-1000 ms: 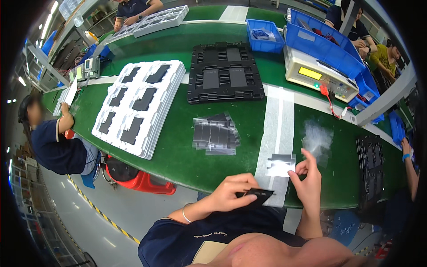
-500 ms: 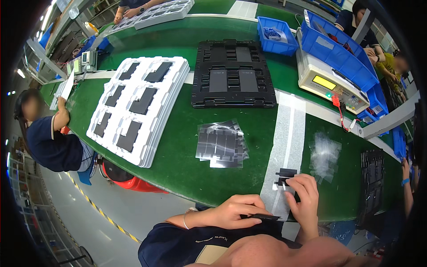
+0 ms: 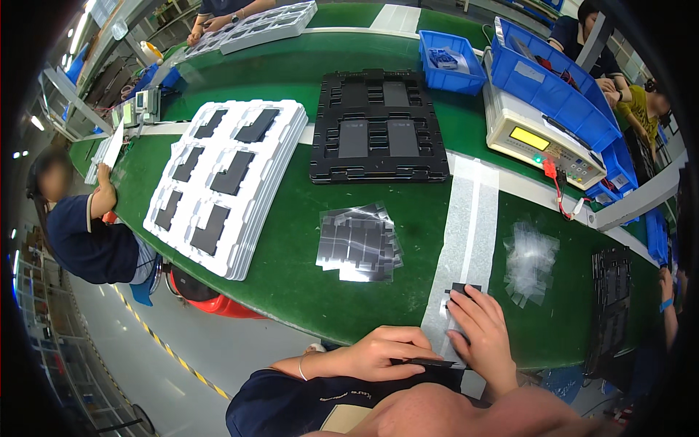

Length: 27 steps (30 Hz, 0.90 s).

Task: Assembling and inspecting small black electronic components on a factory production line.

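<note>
My left hand (image 3: 387, 355) is closed on a thin black flat piece (image 3: 424, 362), held nearly edge-on at the table's front edge. To its right, my right hand (image 3: 482, 331) lies palm down with fingers stretched over a small dark sheet piece (image 3: 464, 288) on the pale strip (image 3: 472, 211). The fingers cover most of that piece; its far edge and a bit of its left side show. Its thumb sits apart from the fingers. Left of the strip lies a loose pile of clear film sheets with dark shapes (image 3: 358, 244). Clear film pieces (image 3: 530, 262) are heaped to its right.
A white tray stack (image 3: 280, 167) with black flat pieces stands left. Behind the film pile is a black tray (image 3: 378, 156). A meter (image 3: 542, 146) with red leads and blue bins (image 3: 553, 84) stand back right; another black tray (image 3: 610, 291) is far right. Co-workers sit around.
My right hand has shifted slightly left, its fingers going from curled at the dark sheet piece to stretched flat over it. My left hand keeps its hold, almost unmoved. The view has shifted slightly.
</note>
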Available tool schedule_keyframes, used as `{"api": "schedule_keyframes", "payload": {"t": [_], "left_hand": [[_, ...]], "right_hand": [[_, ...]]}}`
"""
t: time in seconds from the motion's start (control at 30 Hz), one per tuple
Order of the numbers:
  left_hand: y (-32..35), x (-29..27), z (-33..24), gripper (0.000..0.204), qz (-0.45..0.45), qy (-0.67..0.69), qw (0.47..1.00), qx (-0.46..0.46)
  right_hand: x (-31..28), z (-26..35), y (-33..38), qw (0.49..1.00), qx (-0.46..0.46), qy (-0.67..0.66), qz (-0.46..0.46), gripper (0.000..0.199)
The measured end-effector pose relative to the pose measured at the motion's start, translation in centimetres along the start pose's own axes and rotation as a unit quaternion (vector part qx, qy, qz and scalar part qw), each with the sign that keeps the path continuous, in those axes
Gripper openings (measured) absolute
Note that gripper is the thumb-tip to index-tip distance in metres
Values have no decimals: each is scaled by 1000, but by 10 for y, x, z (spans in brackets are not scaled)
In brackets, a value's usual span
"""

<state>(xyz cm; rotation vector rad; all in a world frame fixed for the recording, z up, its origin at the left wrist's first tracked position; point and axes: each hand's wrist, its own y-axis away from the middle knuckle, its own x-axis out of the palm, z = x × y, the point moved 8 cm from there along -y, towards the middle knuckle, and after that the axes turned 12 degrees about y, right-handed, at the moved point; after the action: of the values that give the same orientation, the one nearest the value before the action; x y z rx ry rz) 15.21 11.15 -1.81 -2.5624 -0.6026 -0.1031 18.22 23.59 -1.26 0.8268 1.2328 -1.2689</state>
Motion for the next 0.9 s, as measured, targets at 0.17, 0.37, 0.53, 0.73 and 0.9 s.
{"api": "schedule_keyframes", "payload": {"t": [0.17, 0.37, 0.53, 0.73, 0.9], "left_hand": [[-2, -1, 0, 27, -8, -9, 1000, 1], [1, 1, 2, 29, 6, 15, 1000, 10], [7, 0, 7, 25, 16, 23, 1000, -5], [8, -1, 3, 26, 20, 4, 1000, 15], [10, -6, -2, 27, -21, -18, 998, 55]], "right_hand": [[2, 3, 2, 1000, -10, 16, 14, 45], [7, 6, 4, 997, -34, 5, 76, 48], [13, 5, 6, 994, -50, -1, 102, 51], [3, 12, 6, 991, -93, -25, 97, 45], [6, 1, 19, 973, 7, -182, 145, 37]]}}
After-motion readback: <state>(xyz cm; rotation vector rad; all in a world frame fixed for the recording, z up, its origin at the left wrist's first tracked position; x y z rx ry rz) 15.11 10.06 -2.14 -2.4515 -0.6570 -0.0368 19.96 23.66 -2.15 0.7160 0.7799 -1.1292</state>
